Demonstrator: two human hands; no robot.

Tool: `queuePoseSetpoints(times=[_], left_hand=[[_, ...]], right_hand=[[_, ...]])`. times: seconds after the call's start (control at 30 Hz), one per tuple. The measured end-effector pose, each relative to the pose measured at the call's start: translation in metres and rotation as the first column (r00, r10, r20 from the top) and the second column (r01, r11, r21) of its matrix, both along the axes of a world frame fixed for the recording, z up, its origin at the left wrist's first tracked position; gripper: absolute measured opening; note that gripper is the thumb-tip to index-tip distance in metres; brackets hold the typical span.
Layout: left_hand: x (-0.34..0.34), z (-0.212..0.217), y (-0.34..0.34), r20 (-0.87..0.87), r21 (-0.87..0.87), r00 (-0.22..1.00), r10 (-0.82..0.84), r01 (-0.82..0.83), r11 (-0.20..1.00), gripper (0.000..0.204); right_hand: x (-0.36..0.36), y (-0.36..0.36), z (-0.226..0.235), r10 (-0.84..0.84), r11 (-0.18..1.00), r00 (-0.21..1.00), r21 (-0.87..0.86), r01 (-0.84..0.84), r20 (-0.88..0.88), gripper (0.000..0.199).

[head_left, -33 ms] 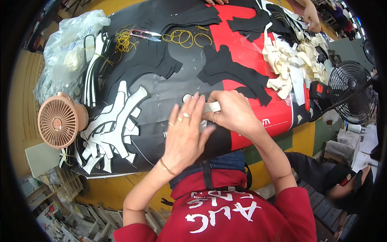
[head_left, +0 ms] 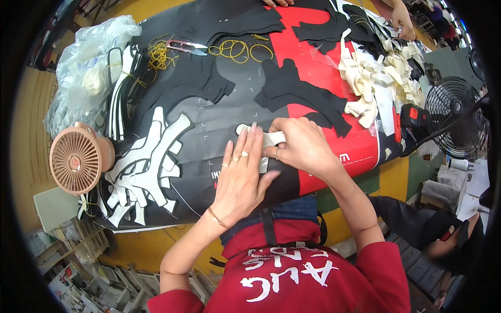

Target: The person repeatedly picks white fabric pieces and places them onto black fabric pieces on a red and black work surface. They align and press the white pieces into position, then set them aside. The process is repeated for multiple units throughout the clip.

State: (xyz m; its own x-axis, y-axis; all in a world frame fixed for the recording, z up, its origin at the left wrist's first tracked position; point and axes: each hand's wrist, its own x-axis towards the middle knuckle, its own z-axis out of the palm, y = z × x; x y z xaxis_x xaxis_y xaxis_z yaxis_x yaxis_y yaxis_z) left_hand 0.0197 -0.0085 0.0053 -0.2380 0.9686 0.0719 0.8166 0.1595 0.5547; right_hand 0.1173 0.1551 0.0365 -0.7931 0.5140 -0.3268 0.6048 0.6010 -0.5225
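My left hand [head_left: 239, 175] lies flat, fingers stretched out, over a white cut piece [head_left: 242, 128] on the black part of the mat. The rounded upper end of that piece shows beyond my fingers; a pale bit [head_left: 263, 165] shows beside my thumb, and the rest is covered. Just to its right, my right hand [head_left: 302, 142] is closed, pinching a white strip [head_left: 274, 138] between thumb and fingers. Whether strip and piece are joined is hidden by my left hand. A pile of white curved pieces with dark edges [head_left: 151, 156] lies to the left.
Stacked black cut pieces [head_left: 302, 94] lie beyond my hands. Farther back are red-handled snips [head_left: 185, 46] and yellow rubber bands [head_left: 229, 49]. A pink fan [head_left: 78, 159] stands left, a black fan [head_left: 453, 117] right, near cream scraps [head_left: 365, 78]. Another person's hand [head_left: 403, 21] is at the far right.
My left hand has shifted slightly and its fingers lie closer together, so more of the white piece's rounded end shows. My right hand keeps its place with the strip.
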Motion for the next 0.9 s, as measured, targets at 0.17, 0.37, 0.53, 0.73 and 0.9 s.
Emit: queuePoseSetpoints(times=[0.17,0.37,0.53,0.73,0.9], left_hand=[[-0.006,-0.003,-0.021,-0.14,-0.224,0.982,-0.129,0.096,0.97,0.086],[-0.017,0.001,-0.025,-0.111,-0.259,0.976,-0.187,0.153,0.954,0.091],[-0.022,0.003,-0.023,-0.104,-0.288,0.97,-0.22,0.182,0.94,0.091],[-0.023,0.008,-0.022,-0.111,-0.304,0.965,-0.237,0.194,0.933,0.089],[-0.023,0.011,-0.019,-0.115,-0.3,0.966,-0.234,0.191,0.935,0.089]], right_hand=[[0.028,0.015,0.012,-0.104,0.991,0.99,-0.093,0.095,-0.094,0.048],[0.041,0.014,0.005,-0.282,0.952,0.953,-0.158,0.262,-0.115,0.042],[0.044,0.015,-0.003,-0.224,0.974,0.954,-0.029,0.223,-0.2,0.038],[0.046,0.012,-0.015,-0.209,0.972,0.947,0.055,0.229,-0.244,0.036],[0.045,0.009,-0.018,-0.207,0.964,0.941,0.111,0.243,-0.266,0.034]])
